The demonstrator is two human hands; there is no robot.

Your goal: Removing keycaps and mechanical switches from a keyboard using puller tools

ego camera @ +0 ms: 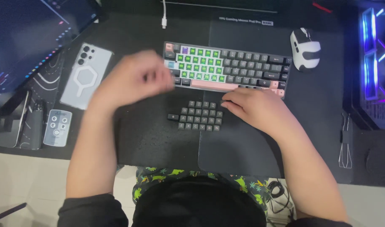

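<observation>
A compact keyboard [228,69] lies flat at the far middle of the tabletop, slightly turned. Its right half carries grey keycaps; its left half is stripped, showing green switches. A pink space bar runs along its near edge. Just near of it, a cluster of loose grey keycaps [199,116] sits face up in tidy rows on the black mat.

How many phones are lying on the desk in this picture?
1. The phone lies face down in a clear case, left of the keyboard, beside the blurred left hand. Others may be hidden outside the view.
</observation>
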